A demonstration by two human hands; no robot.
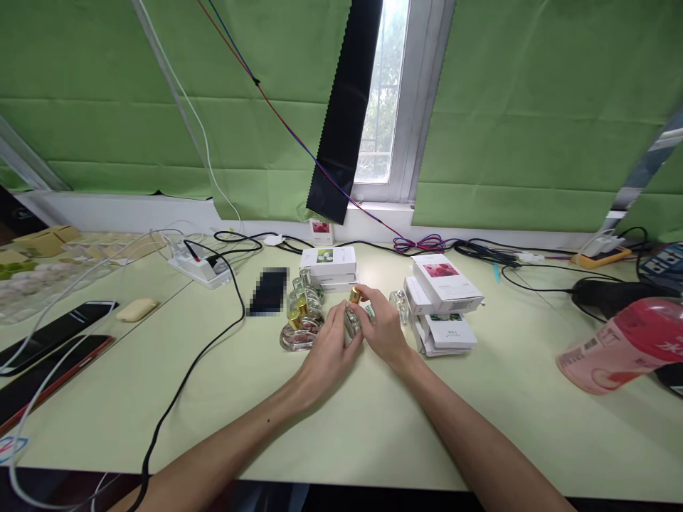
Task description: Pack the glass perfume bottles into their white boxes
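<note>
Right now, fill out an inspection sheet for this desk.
Surface: pale green table, partly bare near the person.
Job's things: small glass bottle with gold cap held between both hands; cluster of similar bottles beside it.
Clutter: white boxes stacked at right, more boxes behind; two phones; pink cup lying on its side.
Grippers: left hand and right hand both closed on the bottle.
Cables: black cable across the table; power strip; red-blue wires.
Surroundings: green curtains, window.
</note>
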